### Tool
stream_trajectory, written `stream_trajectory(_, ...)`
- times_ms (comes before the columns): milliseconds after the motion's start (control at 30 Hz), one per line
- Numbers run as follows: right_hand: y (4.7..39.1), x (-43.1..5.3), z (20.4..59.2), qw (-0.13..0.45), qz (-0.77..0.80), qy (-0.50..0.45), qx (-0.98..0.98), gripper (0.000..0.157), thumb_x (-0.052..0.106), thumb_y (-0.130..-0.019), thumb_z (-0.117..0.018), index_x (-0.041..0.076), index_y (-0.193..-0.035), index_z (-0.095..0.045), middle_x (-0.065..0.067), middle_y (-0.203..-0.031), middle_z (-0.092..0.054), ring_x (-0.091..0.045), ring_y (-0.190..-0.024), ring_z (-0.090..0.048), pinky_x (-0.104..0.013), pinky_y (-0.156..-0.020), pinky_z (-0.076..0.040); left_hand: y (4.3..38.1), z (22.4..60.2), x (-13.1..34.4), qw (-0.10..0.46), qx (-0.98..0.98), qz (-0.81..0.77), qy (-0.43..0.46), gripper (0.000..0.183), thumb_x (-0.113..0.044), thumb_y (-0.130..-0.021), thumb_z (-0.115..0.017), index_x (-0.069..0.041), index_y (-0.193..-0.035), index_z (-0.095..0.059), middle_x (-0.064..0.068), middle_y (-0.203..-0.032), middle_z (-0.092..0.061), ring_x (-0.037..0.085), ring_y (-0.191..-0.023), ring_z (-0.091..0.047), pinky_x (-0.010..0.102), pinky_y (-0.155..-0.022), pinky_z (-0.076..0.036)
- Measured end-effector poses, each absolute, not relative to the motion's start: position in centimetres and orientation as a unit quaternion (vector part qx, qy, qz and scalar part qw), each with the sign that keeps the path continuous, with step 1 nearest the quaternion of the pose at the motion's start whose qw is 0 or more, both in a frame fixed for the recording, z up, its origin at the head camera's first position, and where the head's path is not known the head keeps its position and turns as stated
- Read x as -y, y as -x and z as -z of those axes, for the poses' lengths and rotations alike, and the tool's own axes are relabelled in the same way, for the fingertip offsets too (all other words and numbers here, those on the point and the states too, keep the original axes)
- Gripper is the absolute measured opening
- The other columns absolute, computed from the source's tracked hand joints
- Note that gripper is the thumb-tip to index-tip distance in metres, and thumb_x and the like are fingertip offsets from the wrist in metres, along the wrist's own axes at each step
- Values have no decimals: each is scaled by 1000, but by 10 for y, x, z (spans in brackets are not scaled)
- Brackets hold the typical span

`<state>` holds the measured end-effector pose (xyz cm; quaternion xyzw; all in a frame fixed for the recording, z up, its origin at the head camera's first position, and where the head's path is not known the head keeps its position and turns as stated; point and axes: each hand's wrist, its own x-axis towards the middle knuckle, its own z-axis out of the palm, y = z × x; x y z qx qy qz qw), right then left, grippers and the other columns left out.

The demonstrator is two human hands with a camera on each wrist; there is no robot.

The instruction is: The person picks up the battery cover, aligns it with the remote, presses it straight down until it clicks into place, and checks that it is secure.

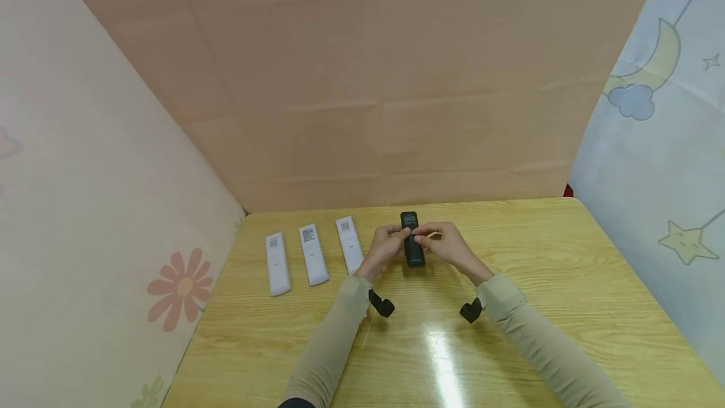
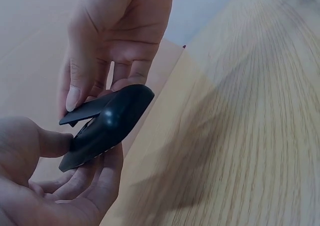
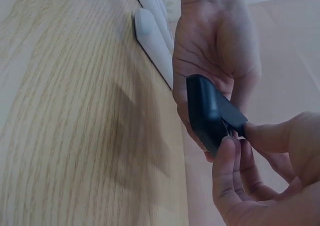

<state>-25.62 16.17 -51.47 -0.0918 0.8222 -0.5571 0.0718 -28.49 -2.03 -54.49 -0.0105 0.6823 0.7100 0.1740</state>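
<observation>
A black remote control (image 1: 416, 258) is held above the table, back side up. My left hand (image 1: 387, 245) grips it along its left side, thumb on top and fingers underneath. My right hand (image 1: 447, 246) pinches the end of its battery cover (image 2: 92, 108). In the left wrist view the cover stands tilted up at one end, leaving a gap over the remote's body. The right wrist view shows the same raised cover, with the right thumb and fingertips at its edge. The inside of the battery compartment is mostly hidden.
Three white remotes lie back side up in a row on the wooden table (image 1: 544, 257): a left one (image 1: 277, 266), a middle one (image 1: 314, 257) and a right one (image 1: 348, 238), close to the left wrist. A tan sheet (image 1: 374, 80) hangs behind the table.
</observation>
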Motion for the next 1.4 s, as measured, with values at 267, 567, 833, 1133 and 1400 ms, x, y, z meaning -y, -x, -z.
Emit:
stream_trajectory(267, 256, -161, 518, 74, 544, 83, -832, 26, 14, -99, -65, 6, -123, -70, -19, -128, -63, -27, -90, -69, -55, -82, -58, 285, 546, 20, 176, -686, -705, 9, 60, -35, -100, -63, 0, -145, -47, 11, -116, -69, 21, -97, -71, 43, -85, -59)
stream_trajectory(567, 254, -161, 518, 71, 536, 86, -837, 24, 15, -99, -65, 7, -121, -72, -18, -131, -62, -24, -86, -69, -56, -81, -57, 284, 547, 21, 179, -677, -714, -4, 56, -34, -100, -63, 0, -143, -50, 9, -112, -71, 22, -96, -72, 44, -86, -59)
stream_trajectory(833, 253, -158, 520, 55, 533, 80, -840, 27, 18, -97, -68, 4, -120, -72, -20, -126, -64, -22, -83, -69, -51, -75, -60, 284, 548, 20, 173, -676, -717, -2, 56, -33, -101, -62, 1, -144, -48, 8, -111, -71, 22, -95, -72, 42, -84, -59)
stream_trajectory(1133, 252, -153, 524, 26, 543, 52, -837, 26, 20, -94, -73, 7, -117, -73, -18, -114, -67, -24, -85, -69, -48, -73, -60, 285, 548, 21, 163, -680, -715, 10, 54, -32, -100, -63, 0, -142, -51, 9, -113, -71, 21, -93, -72, 41, -83, -60)
stream_trajectory(1400, 254, -152, 530, 28, 547, 1, -837, 44, 26, -91, -77, 6, -128, -63, -14, -108, -62, -29, -93, -66, -44, -78, -59, 285, 548, 21, 158, -670, -725, 20, 48, -30, -99, -65, 0, -136, -56, 10, -106, -72, 22, -90, -73, 40, -80, -60)
